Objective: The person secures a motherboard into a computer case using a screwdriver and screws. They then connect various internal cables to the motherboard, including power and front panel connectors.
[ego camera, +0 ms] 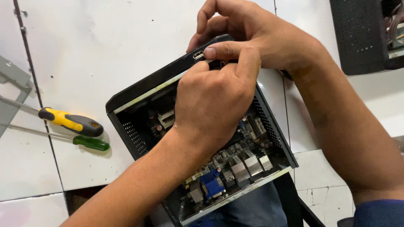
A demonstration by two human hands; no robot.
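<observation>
- Head view: a small black computer case (139,90), lid off, lies tilted on the white tiled table (105,38), near the middle.
- Inside shows a crowded circuit board with a blue port (212,185) and silver ports at the near edge.
- The left hand (212,101) reaches into the case, fingers curled at the far rim; what it pinches is hidden.
- The right hand (256,35) grips the far rim, thumb pressed beside a small port.
- At left lie a yellow-handled screwdriver (69,122) and a green-handled screwdriver (90,143).

The open computer case (139,86) is black, its side walls dotted with perforations. Inside it, a blue port (212,184) sits among silver connectors (246,166). Left of the case lie a yellow-and-black screwdriver (71,122) and a green-handled one (90,143) on white tiles (97,38).
</observation>
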